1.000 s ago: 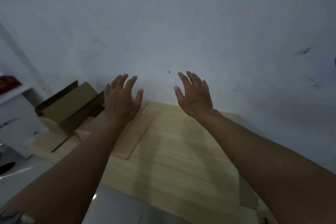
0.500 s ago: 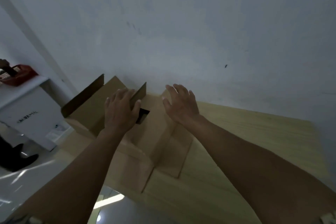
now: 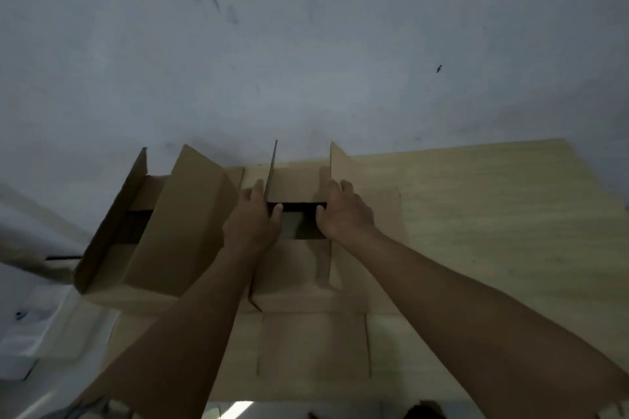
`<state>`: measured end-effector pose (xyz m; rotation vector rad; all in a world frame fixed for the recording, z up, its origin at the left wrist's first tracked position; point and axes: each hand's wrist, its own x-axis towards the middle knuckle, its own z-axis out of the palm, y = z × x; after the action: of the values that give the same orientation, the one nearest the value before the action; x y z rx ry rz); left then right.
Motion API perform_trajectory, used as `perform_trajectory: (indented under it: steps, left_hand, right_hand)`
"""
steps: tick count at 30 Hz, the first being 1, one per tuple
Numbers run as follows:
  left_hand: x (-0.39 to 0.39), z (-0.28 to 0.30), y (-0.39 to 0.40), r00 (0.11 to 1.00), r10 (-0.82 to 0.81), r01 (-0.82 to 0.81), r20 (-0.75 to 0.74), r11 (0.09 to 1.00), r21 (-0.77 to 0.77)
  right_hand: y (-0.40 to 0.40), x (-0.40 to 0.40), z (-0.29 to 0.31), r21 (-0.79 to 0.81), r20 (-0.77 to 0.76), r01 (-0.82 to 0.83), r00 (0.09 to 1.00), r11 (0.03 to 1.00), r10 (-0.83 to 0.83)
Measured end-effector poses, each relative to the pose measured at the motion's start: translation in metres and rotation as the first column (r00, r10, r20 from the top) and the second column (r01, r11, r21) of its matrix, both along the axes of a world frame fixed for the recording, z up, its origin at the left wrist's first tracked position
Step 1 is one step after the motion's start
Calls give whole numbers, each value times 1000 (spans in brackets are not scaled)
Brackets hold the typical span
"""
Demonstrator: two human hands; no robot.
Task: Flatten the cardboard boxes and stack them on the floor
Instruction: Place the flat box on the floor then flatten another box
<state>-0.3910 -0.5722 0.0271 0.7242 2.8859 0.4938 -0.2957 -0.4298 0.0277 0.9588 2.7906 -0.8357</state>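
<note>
Now my left hand pinches the upright left flap of the near box, thumb inside, and my right hand clasps its right flap the same way. Both sit on the wooden table. I'd judge pulling the flaps outward evenly, then pressing the walls down, works best. Its dark opening looks empty. A second box beside it stands open; its contents are hidden.

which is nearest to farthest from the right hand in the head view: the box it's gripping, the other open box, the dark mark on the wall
1. Centre box: the right hand has its grip on the right edge of its opening.
2. Second open box: to the left, beyond the left hand.
3. Dark wall mark: up and to the right on the wall, farthest.
</note>
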Motion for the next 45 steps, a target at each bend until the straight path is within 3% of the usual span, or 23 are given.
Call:
perform_trajectory:
  steps: [3,7,12,19,26,33,36,38,42,45]
  left_hand:
    - [-13,-11,-5,998,-36,37,52,999,-12]
    - [-21,-22,-9,997,-71,71,30,997,8]
    - [-37,-31,-8,994,-101,100,30,994,36]
    - [-37,-32,-10,997,-72,71,18,995,74]
    - [-33,-29,-10,1000,-13,12,6,997,82]
    - [-37,-30,-9,999,-6,7,-33,1000,31]
    - [-48,-27,-22,994,-29,33,-107,999,31]
    - [-55,-24,-34,984,-47,38,-170,998,-58]
    - [-64,-40,-42,998,40,-50,-40,962,-269]
    - [-69,-63,-37,981,147,-102,125,945,-312]
  right_hand:
    - [-5,-1,-1,-34,-33,83,996,996,-85]
    - [13,5,0,43,-64,227,972,973,-224]
    - [43,23,-14,164,109,353,922,921,-373]
    - [53,22,-70,290,315,357,841,888,-440]
    - [49,-4,-109,3,281,577,783,816,-555]
    - [63,-12,-122,-190,290,567,813,802,-505]
    - [68,-10,-122,-213,292,539,831,815,-473]
    - [71,-11,-122,-200,295,539,829,818,-475]
    - [69,-16,-123,-165,333,534,821,829,-463]
    - [64,-17,-121,-111,343,558,798,823,-495]
